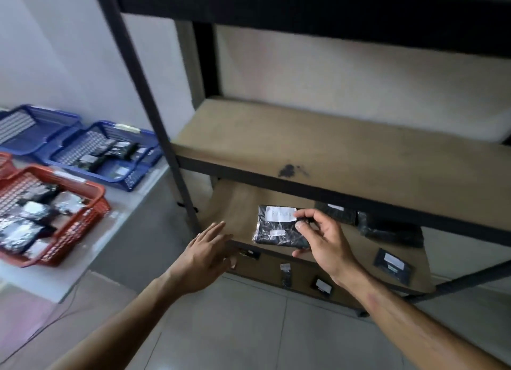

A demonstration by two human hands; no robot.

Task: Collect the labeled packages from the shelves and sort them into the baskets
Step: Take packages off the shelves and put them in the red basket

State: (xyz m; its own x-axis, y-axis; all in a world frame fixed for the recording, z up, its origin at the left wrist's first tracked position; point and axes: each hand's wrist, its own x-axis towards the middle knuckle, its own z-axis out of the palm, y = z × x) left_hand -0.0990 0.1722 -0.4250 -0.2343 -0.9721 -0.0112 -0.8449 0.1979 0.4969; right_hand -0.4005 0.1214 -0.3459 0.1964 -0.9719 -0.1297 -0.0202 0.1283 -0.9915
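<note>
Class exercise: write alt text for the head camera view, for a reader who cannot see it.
A person's right hand holds a black labeled package in front of a shelf unit, the left hand open beside it. More packages lie on lower shelves; red and blue baskets sit left.

A single wide-angle camera on the person's head looks forward and down, close to the shelf (318, 145) that fills the right side. Its left edge takes in the desk (121, 203) with baskets (94, 203), farther off.
</note>
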